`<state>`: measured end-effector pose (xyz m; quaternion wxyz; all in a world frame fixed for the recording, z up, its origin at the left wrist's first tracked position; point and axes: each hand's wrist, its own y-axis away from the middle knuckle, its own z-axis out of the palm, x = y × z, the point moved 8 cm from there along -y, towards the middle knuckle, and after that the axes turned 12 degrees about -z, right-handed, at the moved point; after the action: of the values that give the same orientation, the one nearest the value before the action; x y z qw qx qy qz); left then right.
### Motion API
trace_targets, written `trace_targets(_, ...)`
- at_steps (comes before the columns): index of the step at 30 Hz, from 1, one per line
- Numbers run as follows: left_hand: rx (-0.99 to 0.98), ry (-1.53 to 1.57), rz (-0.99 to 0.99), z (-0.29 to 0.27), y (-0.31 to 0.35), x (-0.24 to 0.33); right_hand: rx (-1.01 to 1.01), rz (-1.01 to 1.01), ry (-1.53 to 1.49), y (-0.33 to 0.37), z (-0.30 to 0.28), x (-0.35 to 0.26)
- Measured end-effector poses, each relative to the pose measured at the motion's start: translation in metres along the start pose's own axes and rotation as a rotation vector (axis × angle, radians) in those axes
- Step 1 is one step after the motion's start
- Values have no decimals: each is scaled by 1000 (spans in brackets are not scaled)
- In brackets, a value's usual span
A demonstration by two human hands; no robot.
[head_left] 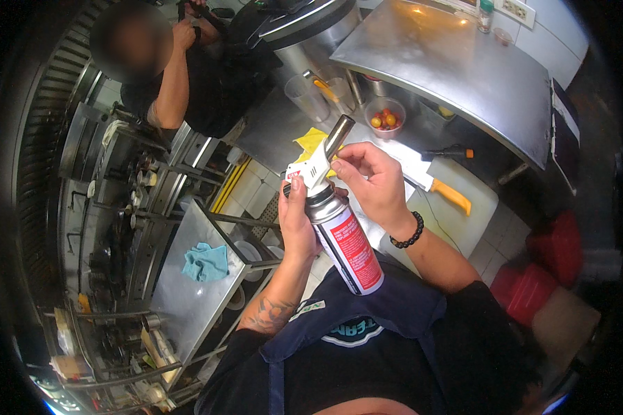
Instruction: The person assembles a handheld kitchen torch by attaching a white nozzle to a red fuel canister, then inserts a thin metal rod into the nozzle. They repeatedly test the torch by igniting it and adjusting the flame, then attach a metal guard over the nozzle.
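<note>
Closest to me, the gas canister (346, 245) sits clamped in my left hand (296, 221), steadying it while my right hand (370, 181) pinches the torch head (318, 166) just above.

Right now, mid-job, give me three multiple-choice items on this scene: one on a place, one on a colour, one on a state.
1. Where does the teal cloth lie?
A. on the steel shelf at the left
B. on the white board
C. in the bowl

2. What colour is the handle of the knife on the board?
A. blue
B. orange
C. green

3. How is the gas can held?
A. it lies flat on the counter
B. a co-worker holds it
C. the left hand grips it, and the right hand is at the torch head

Answers: 1 A, the cloth rests on the steel surface at the left. 2 B, the handle is orange. 3 C, the left fingers wrap the can while the right hand pinches the torch head on its top.
</note>
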<state>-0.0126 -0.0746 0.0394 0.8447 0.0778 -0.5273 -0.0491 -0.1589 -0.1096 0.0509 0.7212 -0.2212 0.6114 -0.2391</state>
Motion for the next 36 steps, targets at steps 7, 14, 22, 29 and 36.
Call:
trace_targets(7,50,-84,19,5,4,5,23,71,-101,4,2,7)
trace_targets(14,-10,-74,5,4,2,3,-9,303,-304,7,10,12)
trace_targets(22,14,-49,22,3,-1,2,-19,321,-487,9,13,18)
trace_targets(29,-39,-50,-1,2,-3,-2,-62,324,-568,4,15,16)
trace_targets(36,-38,-24,-2,-1,-5,-7,-15,320,-430,10,10,20)
